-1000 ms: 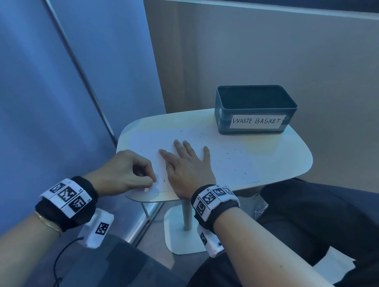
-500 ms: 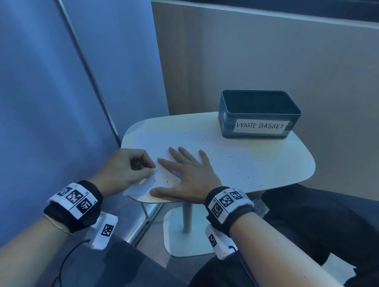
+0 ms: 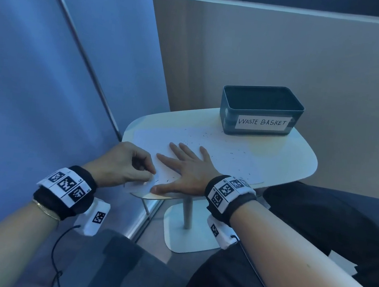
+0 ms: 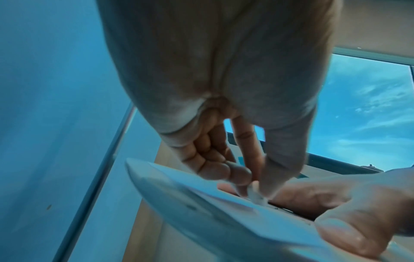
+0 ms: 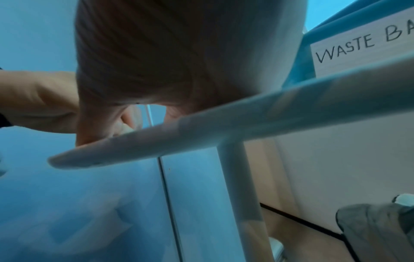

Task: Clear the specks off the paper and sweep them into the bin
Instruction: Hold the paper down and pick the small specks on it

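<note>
A white sheet of paper [image 3: 218, 151] lies on a small white table [image 3: 295, 155], with dark specks [image 3: 208, 136] scattered over it. At the table's far right stands a teal bin [image 3: 228, 122] labelled WASTE BASKET. My right hand [image 3: 175, 172] lies flat on the near part of the paper, fingers spread and thumb along the table's near edge. My left hand [image 3: 152, 178] pinches the paper's near left corner between thumb and forefinger. In the left wrist view the pinched paper corner [image 4: 255, 195] is raised a little, with the right hand [image 4: 347, 203] beside it.
A blue panel with a metal rail [image 3: 81, 43] stands close on the left and a beige wall behind. The table rests on a single leg [image 5: 237, 177] with a flat base [image 3: 187, 235]. My dark-clothed lap [image 3: 317, 217] is at the right.
My right hand has spread out, its thumb swung toward the table's near edge. My left hand has kept its pinch on the paper corner, which now hangs slightly over the edge.
</note>
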